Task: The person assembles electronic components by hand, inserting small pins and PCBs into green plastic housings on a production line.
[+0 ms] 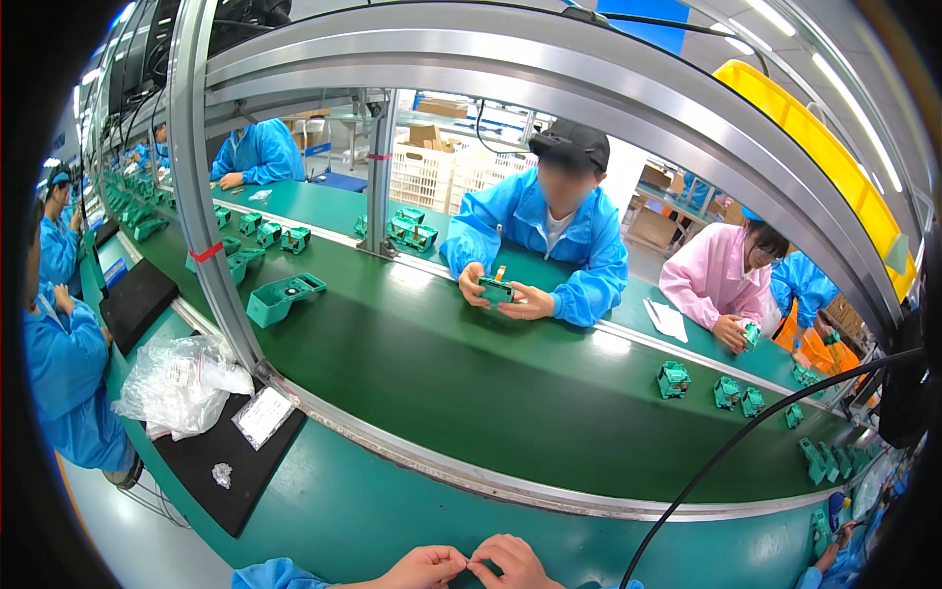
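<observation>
My left hand (428,566) and my right hand (511,563) meet over the near edge of the green bench (392,496). Thumb and fingers of each are pinched together, and the fingertips of both touch or nearly touch. Whatever lies between them is too small to make out. To the left of my hands, a black mat (245,471) carries a small crumpled clear piece (222,475) and a white printed label sheet (263,418). A clear plastic bag (182,388) with white contents rests at the mat's far end.
Beyond the bench runs a dark green conveyor belt (422,393) carrying a green plastic housing (283,298) and green assemblies (673,380). A metal frame post (201,196) stands at left; a black cable (726,442) hangs at right. Across the belt, a person in blue (540,231) holds a green part.
</observation>
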Demonstrator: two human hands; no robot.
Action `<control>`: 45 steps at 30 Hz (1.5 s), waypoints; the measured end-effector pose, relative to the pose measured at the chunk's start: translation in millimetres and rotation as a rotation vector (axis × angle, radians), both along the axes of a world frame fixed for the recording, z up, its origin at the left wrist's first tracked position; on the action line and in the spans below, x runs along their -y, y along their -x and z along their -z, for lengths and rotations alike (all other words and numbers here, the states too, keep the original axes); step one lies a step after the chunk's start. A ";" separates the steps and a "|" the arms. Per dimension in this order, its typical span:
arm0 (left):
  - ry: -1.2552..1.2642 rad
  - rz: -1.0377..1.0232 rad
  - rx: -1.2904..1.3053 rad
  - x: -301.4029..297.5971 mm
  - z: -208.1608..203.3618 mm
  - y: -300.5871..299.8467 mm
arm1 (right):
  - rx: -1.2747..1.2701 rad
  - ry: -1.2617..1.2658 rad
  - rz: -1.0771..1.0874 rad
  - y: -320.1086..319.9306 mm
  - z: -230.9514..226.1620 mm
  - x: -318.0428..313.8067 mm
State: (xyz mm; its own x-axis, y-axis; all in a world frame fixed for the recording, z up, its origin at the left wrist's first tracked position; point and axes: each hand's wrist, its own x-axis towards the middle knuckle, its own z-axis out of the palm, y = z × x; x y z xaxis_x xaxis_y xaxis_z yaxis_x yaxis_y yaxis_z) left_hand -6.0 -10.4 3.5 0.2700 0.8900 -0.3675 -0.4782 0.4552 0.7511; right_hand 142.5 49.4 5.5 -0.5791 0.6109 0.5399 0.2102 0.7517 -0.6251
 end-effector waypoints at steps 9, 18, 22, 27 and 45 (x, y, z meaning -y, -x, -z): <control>-0.037 -0.093 -0.011 4.3 13.7 -4.4 | 0.017 -0.089 -0.008 -1.1 -16.0 2.2; 0.007 -0.575 0.031 -72.4 -38.3 98.3 | -0.103 0.122 0.062 -6.2 -15.2 -2.2; -0.232 -0.991 -0.217 -145.0 -74.3 195.9 | -0.099 0.081 0.029 -5.8 -13.5 -3.3; -0.259 -1.178 -1.566 -214.0 -2.3 295.6 | -0.123 0.197 0.079 -7.2 -2.3 -7.9; -0.245 -0.936 -1.666 -225.9 6.7 306.7 | -0.090 0.132 0.113 -4.9 9.4 -11.3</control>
State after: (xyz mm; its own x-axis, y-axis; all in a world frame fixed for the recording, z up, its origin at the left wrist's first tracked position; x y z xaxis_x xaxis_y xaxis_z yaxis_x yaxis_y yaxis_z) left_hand -312.7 215.5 -3.2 -0.6901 0.5859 0.4248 0.6877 0.3479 0.6372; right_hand 147.4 60.6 -4.0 -0.4559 0.7380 0.4975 0.2268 0.6369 -0.7369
